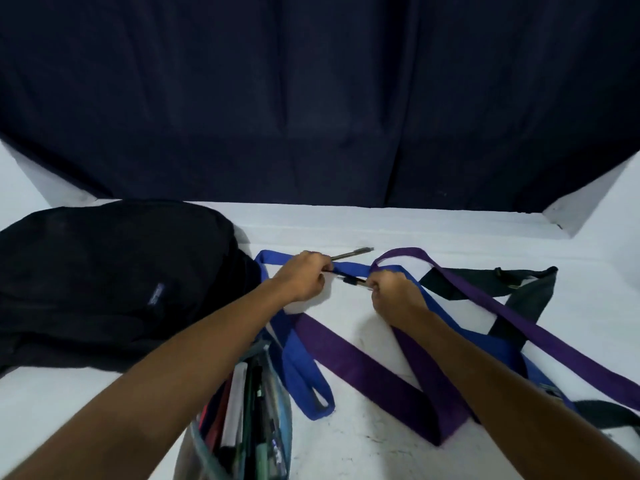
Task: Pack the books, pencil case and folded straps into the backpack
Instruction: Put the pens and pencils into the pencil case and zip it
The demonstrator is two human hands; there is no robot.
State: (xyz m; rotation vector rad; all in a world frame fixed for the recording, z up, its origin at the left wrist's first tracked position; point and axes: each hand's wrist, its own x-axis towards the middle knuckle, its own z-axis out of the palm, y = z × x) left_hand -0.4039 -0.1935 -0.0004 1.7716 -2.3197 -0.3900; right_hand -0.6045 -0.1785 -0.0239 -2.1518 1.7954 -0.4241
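White bench (415, 230), dark curtain behind. Left hand (304, 277) gripping pen (351, 253), right hand (391, 289) gripping another beside backpack (104, 271). Straps (346, 355) lying limp, floppy; likely best pinched at folds.

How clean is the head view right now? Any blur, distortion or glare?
Head view: wide-angle bending bows the table edge; forearms and pencil case near the bottom are softly blurred; left hand and right hand look fairly sharp; black backpack loses detail in shadow; no glare.
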